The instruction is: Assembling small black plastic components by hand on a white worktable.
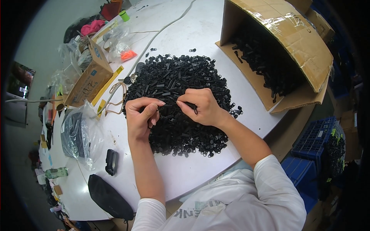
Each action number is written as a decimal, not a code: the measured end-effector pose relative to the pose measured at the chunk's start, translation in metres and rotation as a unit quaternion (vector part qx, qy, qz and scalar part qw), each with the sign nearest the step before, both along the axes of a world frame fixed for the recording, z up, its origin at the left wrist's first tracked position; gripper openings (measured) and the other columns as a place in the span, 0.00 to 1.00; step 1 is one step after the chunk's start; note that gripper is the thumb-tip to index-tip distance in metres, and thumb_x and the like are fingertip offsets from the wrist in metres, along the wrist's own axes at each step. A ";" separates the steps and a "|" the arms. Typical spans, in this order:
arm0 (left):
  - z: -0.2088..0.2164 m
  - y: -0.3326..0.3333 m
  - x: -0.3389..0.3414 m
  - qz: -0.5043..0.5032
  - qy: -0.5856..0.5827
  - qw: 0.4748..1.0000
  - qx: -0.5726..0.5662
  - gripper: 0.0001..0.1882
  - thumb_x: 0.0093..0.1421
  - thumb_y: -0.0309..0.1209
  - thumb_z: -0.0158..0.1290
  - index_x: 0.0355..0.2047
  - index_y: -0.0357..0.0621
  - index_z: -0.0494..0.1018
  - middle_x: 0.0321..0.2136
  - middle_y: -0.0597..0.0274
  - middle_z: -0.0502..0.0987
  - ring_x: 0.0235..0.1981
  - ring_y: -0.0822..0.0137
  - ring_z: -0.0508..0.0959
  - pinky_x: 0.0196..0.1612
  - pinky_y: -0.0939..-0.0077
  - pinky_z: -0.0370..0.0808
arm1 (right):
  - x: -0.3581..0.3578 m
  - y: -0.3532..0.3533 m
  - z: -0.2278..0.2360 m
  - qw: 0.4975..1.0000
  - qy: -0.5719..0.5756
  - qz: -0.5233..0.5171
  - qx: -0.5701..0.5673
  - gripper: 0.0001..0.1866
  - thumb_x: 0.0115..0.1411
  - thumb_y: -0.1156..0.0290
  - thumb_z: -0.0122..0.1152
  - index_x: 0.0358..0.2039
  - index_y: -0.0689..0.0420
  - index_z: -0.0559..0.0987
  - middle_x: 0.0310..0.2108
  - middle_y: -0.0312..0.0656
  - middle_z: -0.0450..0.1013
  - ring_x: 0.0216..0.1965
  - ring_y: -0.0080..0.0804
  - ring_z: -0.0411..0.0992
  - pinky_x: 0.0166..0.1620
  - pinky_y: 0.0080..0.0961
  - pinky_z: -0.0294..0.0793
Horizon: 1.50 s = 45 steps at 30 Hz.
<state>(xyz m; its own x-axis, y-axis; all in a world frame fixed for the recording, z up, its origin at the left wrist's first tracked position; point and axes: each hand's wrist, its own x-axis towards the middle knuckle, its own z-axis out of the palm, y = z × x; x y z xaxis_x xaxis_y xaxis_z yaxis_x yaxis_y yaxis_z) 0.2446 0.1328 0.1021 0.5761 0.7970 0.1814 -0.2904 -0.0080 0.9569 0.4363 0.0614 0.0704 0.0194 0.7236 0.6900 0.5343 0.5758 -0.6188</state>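
Observation:
A large heap of small black zipper pulls and sliders (pixel 177 73) is spread over the white table. Just above its middle, both my hands are pinched close together, fingertips facing. My left hand (pixel 143 113) has thumb and forefinger closed on a small dark piece, mostly hidden by the fingers. In my right hand (pixel 204 106), thumb and fingers grip a black zipper pull (pixel 194 107), part of which shows below the fingers. A thin dark bit seems to span the gap between the fingertips; whether it joins the two pieces I cannot tell.
At right, an open cardboard box (pixel 293 38) lies tipped with more black pieces inside. A smaller carton (pixel 90 79), a clear plastic bag (pixel 83 134), a black case (pixel 111 162) and a black pouch (pixel 108 196) stand left. A grey cable (pixel 162 30) crosses the table. Blue crates (pixel 314 138) stand lower right.

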 end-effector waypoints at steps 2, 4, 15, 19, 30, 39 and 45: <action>-0.001 0.000 0.001 0.005 0.010 1.000 -0.002 0.13 0.55 0.33 0.60 0.28 0.32 0.79 0.13 0.64 0.73 0.10 0.80 0.66 0.11 0.87 0.56 | 0.000 0.000 -0.001 1.000 0.002 0.000 0.002 0.02 0.50 0.80 0.62 0.26 0.62 0.78 0.16 0.42 0.67 0.15 0.35 0.66 0.18 0.26 0.62; 0.000 0.000 0.001 0.011 0.020 1.000 -0.004 0.13 0.56 0.33 0.60 0.29 0.32 0.79 0.13 0.64 0.73 0.10 0.80 0.67 0.11 0.87 0.55 | 0.000 0.000 -0.001 1.000 0.004 0.001 0.005 0.02 0.50 0.80 0.62 0.26 0.62 0.78 0.16 0.42 0.67 0.15 0.35 0.66 0.18 0.26 0.62; 0.010 -0.004 0.008 0.009 0.105 0.993 -0.060 0.13 0.62 0.33 0.52 0.31 0.33 0.76 0.12 0.65 0.72 0.11 0.81 0.68 0.10 0.90 0.54 | 0.001 0.000 0.000 1.000 0.000 -0.001 0.000 0.02 0.50 0.80 0.62 0.25 0.62 0.77 0.16 0.41 0.66 0.14 0.34 0.65 0.18 0.26 0.61; 0.009 -0.003 0.008 0.022 0.113 0.992 -0.051 0.12 0.60 0.31 0.54 0.29 0.33 0.78 0.11 0.67 0.70 0.10 0.82 0.66 0.10 0.91 0.53 | 0.002 0.000 -0.001 1.000 -0.004 -0.004 0.011 0.02 0.49 0.80 0.62 0.26 0.62 0.78 0.16 0.41 0.66 0.14 0.34 0.66 0.17 0.26 0.61; 0.010 -0.005 0.010 0.053 0.151 0.987 -0.028 0.05 0.52 0.25 0.61 0.25 0.36 0.78 0.13 0.67 0.72 0.10 0.82 0.67 0.10 0.90 0.54 | -0.002 -0.002 0.005 1.000 -0.001 0.008 -0.004 0.06 0.51 0.78 0.64 0.32 0.58 0.81 0.18 0.38 0.67 0.16 0.30 0.67 0.20 0.24 0.64; 0.008 -0.010 0.017 -0.003 0.131 0.991 -0.019 0.04 0.49 0.24 0.62 0.24 0.37 0.78 0.16 0.66 0.74 0.13 0.81 0.68 0.13 0.90 0.57 | 0.000 -0.003 0.006 0.997 0.036 0.065 -0.026 0.06 0.50 0.79 0.64 0.31 0.59 0.81 0.19 0.39 0.68 0.18 0.31 0.68 0.21 0.24 0.64; 0.001 -0.011 0.019 -0.005 0.101 0.995 -0.002 0.08 0.49 0.27 0.63 0.23 0.37 0.76 0.18 0.64 0.74 0.12 0.81 0.64 0.14 0.89 0.56 | 0.006 -0.003 0.005 0.976 0.101 0.179 -0.074 0.04 0.50 0.77 0.66 0.28 0.60 0.80 0.19 0.39 0.68 0.19 0.31 0.68 0.23 0.23 0.65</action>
<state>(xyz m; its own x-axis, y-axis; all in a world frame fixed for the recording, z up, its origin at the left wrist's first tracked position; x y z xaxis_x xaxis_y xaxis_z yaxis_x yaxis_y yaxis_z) 0.2636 0.1214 0.1033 0.6081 0.7917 0.0585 -0.0921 -0.0028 0.9957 0.4418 0.0587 0.0757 -0.1291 0.8000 0.5860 0.1741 0.6000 -0.7808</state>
